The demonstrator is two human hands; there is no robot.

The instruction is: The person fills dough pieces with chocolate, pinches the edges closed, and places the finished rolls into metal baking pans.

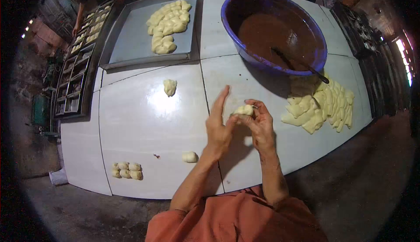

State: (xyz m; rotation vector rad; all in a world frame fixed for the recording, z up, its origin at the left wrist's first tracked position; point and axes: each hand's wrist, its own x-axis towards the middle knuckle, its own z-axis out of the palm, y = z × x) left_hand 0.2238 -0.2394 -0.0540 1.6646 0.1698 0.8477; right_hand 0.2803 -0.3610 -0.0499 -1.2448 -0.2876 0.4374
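A small lump of pale dough (243,110) is gripped between the thumb and curled fingers of my right hand (261,126), above the white table. My left hand (218,130) is beside it, its fingers stretched up and its thumb reaching to the lower side of the lump. Left of my left wrist lies a short rolled dough piece (189,157). A single dough lump (170,87) rests farther up the table. To the right of my hands, flattened pieces of dough (321,108) lie in an overlapping pile.
A purple basin (229,27) holds brown filling (271,34) with a dark-handled utensil (320,76) in it. A metal tray (131,31) carries dough lumps (168,25). Several small dough pieces (127,170) sit grouped at the table's near left. Compartmented trays (75,77) stand at the left, near another person's arm (78,18).
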